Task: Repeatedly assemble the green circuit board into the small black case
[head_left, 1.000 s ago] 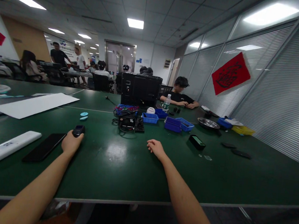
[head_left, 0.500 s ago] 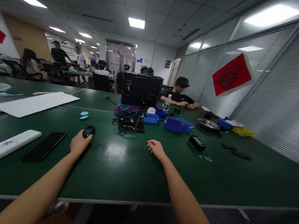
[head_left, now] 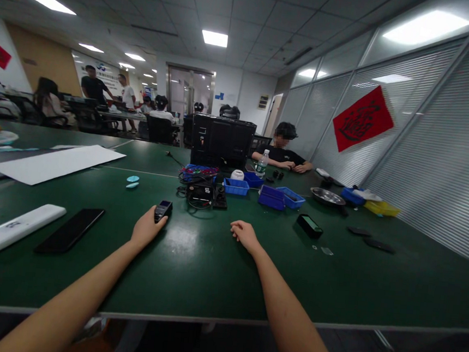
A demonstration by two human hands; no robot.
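Note:
My left hand (head_left: 146,228) is wrapped round a small black device (head_left: 163,210) with a little screen, low over the green table (head_left: 192,282). To the right, my right hand (head_left: 246,235) rests on the tabletop with its fingers curled in; whether anything is inside them is hidden. Beyond the device lie two light-blue pieces (head_left: 132,182). A black box with a green top (head_left: 309,226) sits to the right of my right hand.
A black phone-like slab (head_left: 70,230) and a white long device (head_left: 17,227) lie at the left. Farther back are a white sheet (head_left: 57,164), cables with a black unit (head_left: 200,194), blue trays (head_left: 236,186), a bottle (head_left: 262,164) and a monitor (head_left: 222,141). A person (head_left: 282,153) sits across.
My left hand has moved to the right with the black device in it. My right hand stays in the same place.

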